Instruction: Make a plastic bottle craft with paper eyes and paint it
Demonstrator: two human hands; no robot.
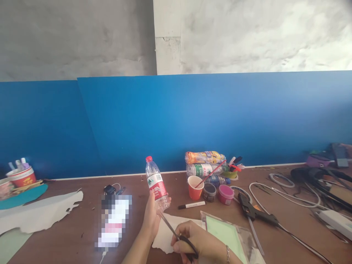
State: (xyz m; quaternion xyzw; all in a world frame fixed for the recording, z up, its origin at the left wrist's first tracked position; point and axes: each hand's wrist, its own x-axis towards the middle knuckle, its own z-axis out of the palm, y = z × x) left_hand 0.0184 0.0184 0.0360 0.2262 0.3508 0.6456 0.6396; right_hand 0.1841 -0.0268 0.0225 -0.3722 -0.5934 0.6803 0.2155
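Observation:
My left hand [152, 216] is wrapped round the lower part of a clear plastic bottle [156, 180] with a red cap and a red-and-white label. The bottle leans a little, cap up and away from me. In my right hand [196, 234] is a pair of scissors [171, 226] with black handles. Their blades point up and left to the base of the bottle, close to my left fingers. Whether the blade tips touch the plastic I cannot tell. Below both hands lies a torn-edged piece of white paper [165, 238].
Behind stand an orange paper cup [195, 190] with a stick, a dark jar [209, 192], a pink jar [226, 195] and several lying bottles [205, 157]. A marker [191, 205] lies nearer. Right are a glue gun [254, 212] and cables; left, a blurred-out bright device [114, 222] and cut paper [46, 211].

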